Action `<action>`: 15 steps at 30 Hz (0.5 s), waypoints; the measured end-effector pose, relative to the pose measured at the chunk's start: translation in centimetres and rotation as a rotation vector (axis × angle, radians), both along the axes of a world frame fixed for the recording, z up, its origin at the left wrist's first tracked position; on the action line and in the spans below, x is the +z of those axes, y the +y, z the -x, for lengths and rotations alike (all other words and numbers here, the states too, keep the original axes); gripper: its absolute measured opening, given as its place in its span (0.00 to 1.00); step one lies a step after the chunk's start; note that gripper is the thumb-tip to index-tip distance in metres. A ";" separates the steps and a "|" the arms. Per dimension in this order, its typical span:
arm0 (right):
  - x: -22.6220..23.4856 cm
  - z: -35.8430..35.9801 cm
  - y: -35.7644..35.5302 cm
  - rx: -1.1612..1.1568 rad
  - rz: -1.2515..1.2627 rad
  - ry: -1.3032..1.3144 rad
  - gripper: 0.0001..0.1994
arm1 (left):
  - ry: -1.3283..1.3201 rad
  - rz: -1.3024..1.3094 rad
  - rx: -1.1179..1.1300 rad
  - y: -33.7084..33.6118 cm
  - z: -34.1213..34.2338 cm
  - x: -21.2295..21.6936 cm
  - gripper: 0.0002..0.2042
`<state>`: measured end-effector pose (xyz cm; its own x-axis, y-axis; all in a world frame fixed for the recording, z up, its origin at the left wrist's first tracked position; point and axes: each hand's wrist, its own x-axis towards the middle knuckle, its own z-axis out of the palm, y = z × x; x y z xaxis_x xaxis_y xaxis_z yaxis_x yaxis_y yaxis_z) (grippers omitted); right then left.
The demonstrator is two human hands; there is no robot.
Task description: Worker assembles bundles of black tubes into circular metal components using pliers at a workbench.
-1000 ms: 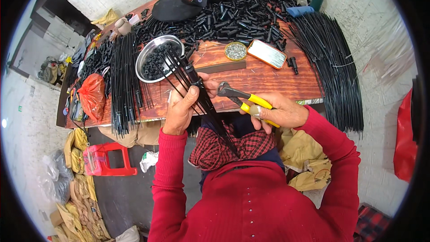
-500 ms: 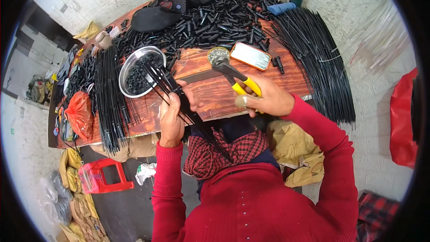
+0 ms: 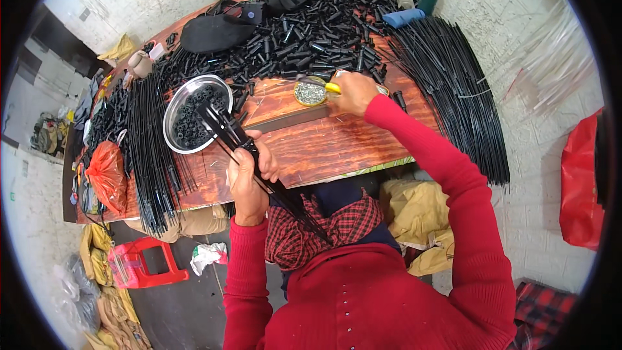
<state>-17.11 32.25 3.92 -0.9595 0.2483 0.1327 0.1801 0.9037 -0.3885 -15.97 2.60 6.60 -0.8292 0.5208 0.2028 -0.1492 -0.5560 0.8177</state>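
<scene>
My left hand (image 3: 249, 185) is closed around a bundle of thin black rods with thicker black ends (image 3: 228, 131). The rods slant down toward my lap. My right hand (image 3: 355, 93) reaches over the table and grips yellow-handled pliers (image 3: 332, 87), whose dark jaws lie across the rim of a round yellow tin (image 3: 311, 93). Small silvery metal pieces fill the tin. Behind my right hand a shallow white box with an orange rim is mostly hidden. A steel bowl (image 3: 173, 126) of small black rings stands next to the bundle's upper ends.
Across the back of the reddish wooden table (image 3: 304, 150) spreads a heap of black tubular fittings (image 3: 278, 42). Long black rods lie at the left (image 3: 151, 149) and the right (image 3: 457, 84). An orange plastic bag (image 3: 107, 172) sits on the left edge; a red stool (image 3: 148, 262) stands below.
My right hand has moved away from me with the pliers, from above the table's near part to the yellow tin. My left hand still holds the rods in nearly the same place.
</scene>
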 end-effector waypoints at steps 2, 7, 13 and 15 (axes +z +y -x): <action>-0.8 2.1 -1.0 0.125 -0.179 0.074 0.09 | 0.003 0.008 0.003 0.4 0.1 0.2 0.24; -3.0 5.0 -1.6 0.116 -0.338 0.066 0.07 | -0.007 0.044 0.023 0.6 -0.1 0.7 0.28; -3.1 5.4 -1.6 0.148 -0.349 0.065 0.07 | -0.062 -0.005 -0.014 0.4 0.8 -0.1 0.27; -3.2 5.7 -1.7 0.147 -0.359 0.075 0.07 | -0.057 -0.007 -0.010 0.3 1.0 -0.1 0.27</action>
<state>-22.82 30.57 0.70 -0.9658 0.0337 0.2570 0.0215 0.9985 -0.0502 -17.02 2.93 6.49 -0.8340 0.5283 0.1589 -0.2012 -0.5595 0.8040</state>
